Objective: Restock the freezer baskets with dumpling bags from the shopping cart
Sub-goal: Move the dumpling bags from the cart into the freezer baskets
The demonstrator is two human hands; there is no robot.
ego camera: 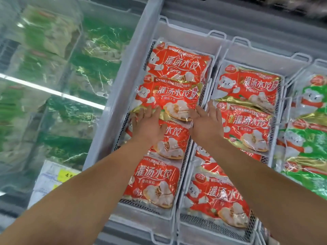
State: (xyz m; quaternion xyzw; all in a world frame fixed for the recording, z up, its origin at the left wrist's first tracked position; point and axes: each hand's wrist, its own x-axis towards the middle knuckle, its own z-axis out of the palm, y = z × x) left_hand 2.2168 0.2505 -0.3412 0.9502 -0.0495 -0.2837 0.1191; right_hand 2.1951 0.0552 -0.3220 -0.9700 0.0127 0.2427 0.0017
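Both hands are down on one red dumpling bag (168, 98) in the left basket (139, 55) of the open freezer. The left hand (148, 123) lies over the bag's near left corner with its fingers spread and nearly straight. The right hand (207, 122) lies at the near right corner, fingers also extended, some reaching past the bag's edge toward the wire divider. Neither grip looks closed round the bag; they seem to press and slide it rather than hold it.

The bag sits tilted on top of the row, overlapping the bag behind it and the one in front. The step in hand appears to be seating it. To do that well, the person would likely push it flat and square to the left basket's sides, keep the printed face up and readable, and free the right corner from the divider so nothing snags.

The red bags carry large white characters reading 灌汤水饺, with a round 三全 logo at the top left corner and a white bear. The right-hand basket (265, 55) holds more red bags. Beyond it lie green bags (307, 144) with the same bear. A yellow price label (67, 174) sits left of the left basket, its print unreadable. The shopping cart is not in view.
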